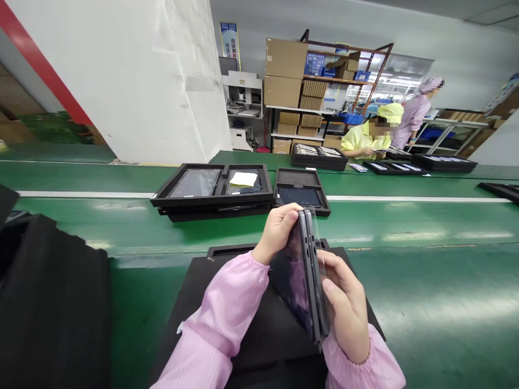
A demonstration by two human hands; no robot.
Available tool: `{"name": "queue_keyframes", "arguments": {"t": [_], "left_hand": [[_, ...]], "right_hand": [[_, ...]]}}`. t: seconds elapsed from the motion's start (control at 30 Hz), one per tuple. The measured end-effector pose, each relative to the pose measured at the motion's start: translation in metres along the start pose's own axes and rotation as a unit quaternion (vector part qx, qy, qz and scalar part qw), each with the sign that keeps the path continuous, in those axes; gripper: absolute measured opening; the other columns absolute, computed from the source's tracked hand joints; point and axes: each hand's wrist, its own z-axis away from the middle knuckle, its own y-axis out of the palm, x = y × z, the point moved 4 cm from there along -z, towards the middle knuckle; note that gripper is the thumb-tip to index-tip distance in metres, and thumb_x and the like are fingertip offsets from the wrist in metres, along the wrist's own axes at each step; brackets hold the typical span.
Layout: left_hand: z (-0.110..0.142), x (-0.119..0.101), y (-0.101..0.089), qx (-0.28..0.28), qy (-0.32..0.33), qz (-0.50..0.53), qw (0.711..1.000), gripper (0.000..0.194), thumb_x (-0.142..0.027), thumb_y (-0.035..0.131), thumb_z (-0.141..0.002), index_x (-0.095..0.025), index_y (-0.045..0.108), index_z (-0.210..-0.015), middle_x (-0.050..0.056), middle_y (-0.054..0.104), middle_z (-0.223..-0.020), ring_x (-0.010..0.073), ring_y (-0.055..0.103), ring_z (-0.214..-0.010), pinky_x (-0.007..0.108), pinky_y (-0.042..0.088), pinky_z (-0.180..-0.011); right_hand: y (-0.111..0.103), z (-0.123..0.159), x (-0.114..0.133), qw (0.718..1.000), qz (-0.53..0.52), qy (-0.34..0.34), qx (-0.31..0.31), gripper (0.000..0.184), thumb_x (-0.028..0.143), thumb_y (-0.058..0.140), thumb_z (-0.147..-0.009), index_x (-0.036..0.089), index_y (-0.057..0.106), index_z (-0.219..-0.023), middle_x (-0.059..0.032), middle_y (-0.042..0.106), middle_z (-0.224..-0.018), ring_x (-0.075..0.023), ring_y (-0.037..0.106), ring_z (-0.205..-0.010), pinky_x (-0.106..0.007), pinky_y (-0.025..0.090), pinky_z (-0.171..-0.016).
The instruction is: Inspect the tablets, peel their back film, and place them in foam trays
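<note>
Over a black block (275, 340), two tablets (307, 270) are held on edge; right hand (346, 302), fingers half-curled at their side, grip unclear; left hand (279, 232), fingers closed on their far end. Beyond, trays (214, 201) rest on the table (425, 222).

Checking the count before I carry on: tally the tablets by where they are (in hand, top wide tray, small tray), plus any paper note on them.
Held tablets: 2
Tablets in the wide tray: 2
Tablet in the small tray: 1
Paper note: 1
Total: 6 (5 tablets, 1 note)
</note>
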Motion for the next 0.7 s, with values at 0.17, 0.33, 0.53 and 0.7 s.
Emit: {"name": "queue_keyframes", "arguments": {"t": [0.17,0.33,0.53,0.7], "left_hand": [[-0.004,0.002,0.003,-0.026,0.010,-0.045,0.999,0.067,-0.083,0.048,-0.073,-0.019,0.061,-0.062,0.001,0.058,-0.056,0.0163,0.054,-0.055,0.028,0.046,-0.057],[-0.006,0.004,0.002,-0.053,0.004,-0.070,0.996,0.067,-0.083,0.052,-0.070,-0.018,0.067,-0.063,0.003,0.065,-0.061,0.0171,0.058,-0.057,0.028,0.048,-0.059],[-0.005,0.009,-0.001,-0.072,0.003,-0.083,0.994,0.064,-0.079,0.056,-0.072,-0.017,0.074,-0.067,0.007,0.073,-0.069,0.0209,0.066,-0.064,0.030,0.052,-0.065],[-0.005,0.007,-0.003,-0.076,0.014,-0.097,0.992,0.061,-0.075,0.056,-0.075,-0.017,0.076,-0.071,0.008,0.076,-0.072,0.0215,0.068,-0.065,0.030,0.053,-0.065]], "right_hand": [[-0.012,-0.009,-0.004,0.999,0.018,0.037,-0.025,0.026,0.025,0.054,-0.087,0.020,0.071,-0.105,-0.0071,0.075,-0.098,-0.0252,0.071,-0.093,-0.034,0.058,-0.082],[-0.020,-0.016,-0.002,0.997,0.020,0.065,-0.021,0.025,0.028,0.052,-0.088,0.019,0.072,-0.100,-0.0059,0.076,-0.092,-0.0234,0.072,-0.085,-0.032,0.059,-0.078],[-0.023,-0.020,0.003,0.998,0.034,0.051,0.025,0.024,0.025,0.060,-0.083,0.020,0.069,-0.105,-0.0071,0.076,-0.097,-0.0232,0.073,-0.090,-0.033,0.059,-0.082],[-0.021,-0.018,0.010,0.992,0.104,0.062,0.042,0.036,0.013,0.063,-0.074,0.021,0.062,-0.110,-0.0040,0.075,-0.093,-0.0200,0.073,-0.084,-0.028,0.060,-0.075]]}}
